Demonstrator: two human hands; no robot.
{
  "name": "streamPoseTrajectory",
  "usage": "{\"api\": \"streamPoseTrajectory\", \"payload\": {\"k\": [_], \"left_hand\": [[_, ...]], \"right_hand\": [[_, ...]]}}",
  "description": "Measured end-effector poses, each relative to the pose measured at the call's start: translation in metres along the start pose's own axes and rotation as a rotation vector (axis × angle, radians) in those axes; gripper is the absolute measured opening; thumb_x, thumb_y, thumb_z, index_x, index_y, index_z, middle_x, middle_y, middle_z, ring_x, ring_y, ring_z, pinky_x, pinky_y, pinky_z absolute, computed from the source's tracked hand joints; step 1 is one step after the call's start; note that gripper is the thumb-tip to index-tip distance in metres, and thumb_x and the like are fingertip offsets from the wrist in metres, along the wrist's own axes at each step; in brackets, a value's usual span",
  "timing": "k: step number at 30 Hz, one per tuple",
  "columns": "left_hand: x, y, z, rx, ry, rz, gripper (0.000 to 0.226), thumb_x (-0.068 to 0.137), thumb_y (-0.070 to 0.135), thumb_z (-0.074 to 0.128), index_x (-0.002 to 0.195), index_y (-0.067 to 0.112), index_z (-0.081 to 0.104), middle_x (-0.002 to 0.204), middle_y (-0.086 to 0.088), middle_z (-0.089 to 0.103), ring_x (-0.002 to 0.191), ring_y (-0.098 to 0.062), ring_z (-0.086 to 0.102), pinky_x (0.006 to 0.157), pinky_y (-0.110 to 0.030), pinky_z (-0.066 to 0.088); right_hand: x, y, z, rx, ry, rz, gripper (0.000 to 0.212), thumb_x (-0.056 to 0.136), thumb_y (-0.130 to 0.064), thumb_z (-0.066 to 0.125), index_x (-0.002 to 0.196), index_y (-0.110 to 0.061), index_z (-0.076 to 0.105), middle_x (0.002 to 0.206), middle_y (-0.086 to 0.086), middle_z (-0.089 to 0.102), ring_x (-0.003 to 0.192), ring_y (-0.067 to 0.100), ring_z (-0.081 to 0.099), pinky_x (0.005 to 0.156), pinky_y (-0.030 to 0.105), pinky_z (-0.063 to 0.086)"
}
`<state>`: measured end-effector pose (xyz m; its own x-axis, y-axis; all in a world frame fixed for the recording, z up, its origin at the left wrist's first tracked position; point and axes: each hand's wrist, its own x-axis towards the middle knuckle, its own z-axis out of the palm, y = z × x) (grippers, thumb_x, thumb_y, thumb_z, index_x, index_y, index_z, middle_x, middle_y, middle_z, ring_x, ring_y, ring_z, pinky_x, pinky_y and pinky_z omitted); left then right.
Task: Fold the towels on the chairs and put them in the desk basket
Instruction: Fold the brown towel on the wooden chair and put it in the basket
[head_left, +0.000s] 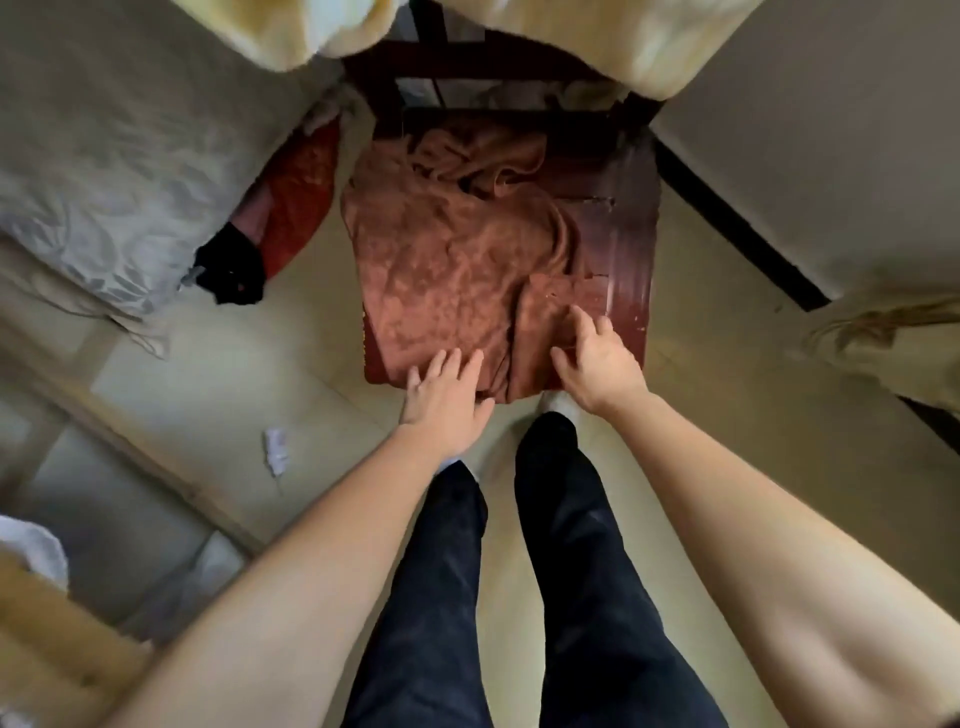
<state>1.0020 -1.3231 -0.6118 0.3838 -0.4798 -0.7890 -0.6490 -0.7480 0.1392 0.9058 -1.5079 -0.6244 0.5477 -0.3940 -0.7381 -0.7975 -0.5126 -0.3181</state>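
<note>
A rust-brown towel (457, 260) lies crumpled over the seat of a dark red wooden chair (631, 244) straight ahead of me. Its near edge hangs a little over the seat's front. My left hand (447, 397) reaches the towel's near edge with straight fingers spread on the cloth. My right hand (595, 364) rests on a folded flap at the towel's near right corner, fingers loosely bent, holding nothing that I can see. No basket or desk is in sight.
A bed with grey patterned bedding (104, 197) stands to the left, with red cloth (296, 197) and a black item (231, 267) beside it. Cream fabric (597, 36) hangs over the chair's back. A white scrap (275, 449) lies on the tiled floor.
</note>
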Motion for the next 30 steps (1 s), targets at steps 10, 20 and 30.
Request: {"api": "streamPoseTrajectory", "payload": {"k": [10, 20, 30], "left_hand": [[0.025, 0.007, 0.046, 0.036, 0.224, -0.060, 0.077, 0.072, 0.063, 0.070, 0.127, 0.016, 0.042, 0.131, -0.009, 0.040, 0.121, -0.030, 0.038, 0.093, -0.047, 0.041], [0.039, 0.013, 0.047, 0.077, 0.271, -0.141, 0.032, 0.091, 0.008, 0.051, 0.120, 0.019, 0.050, 0.123, -0.010, 0.047, 0.115, -0.032, 0.045, 0.086, -0.049, 0.043], [-0.023, -0.039, -0.017, -0.111, 0.291, -0.172, 0.021, 0.090, 0.003, 0.045, 0.110, 0.010, 0.049, 0.109, -0.016, 0.065, 0.096, -0.043, 0.062, 0.070, -0.042, 0.040]], "right_hand": [[0.034, -0.010, 0.016, 0.124, 0.086, 0.146, 0.037, 0.099, -0.038, 0.047, 0.114, -0.009, 0.065, 0.128, 0.017, 0.051, 0.116, 0.037, 0.056, 0.097, 0.038, 0.043], [0.043, 0.009, -0.011, 0.981, 0.232, 0.459, 0.025, 0.105, -0.029, 0.042, 0.088, -0.013, 0.052, 0.094, 0.012, 0.061, 0.075, 0.023, 0.064, 0.070, 0.036, 0.061], [-0.002, -0.022, -0.040, 0.922, 0.236, 0.217, 0.017, 0.088, -0.024, 0.056, 0.086, -0.039, 0.061, 0.101, 0.000, 0.070, 0.068, 0.014, 0.067, 0.074, 0.045, 0.061]]}}
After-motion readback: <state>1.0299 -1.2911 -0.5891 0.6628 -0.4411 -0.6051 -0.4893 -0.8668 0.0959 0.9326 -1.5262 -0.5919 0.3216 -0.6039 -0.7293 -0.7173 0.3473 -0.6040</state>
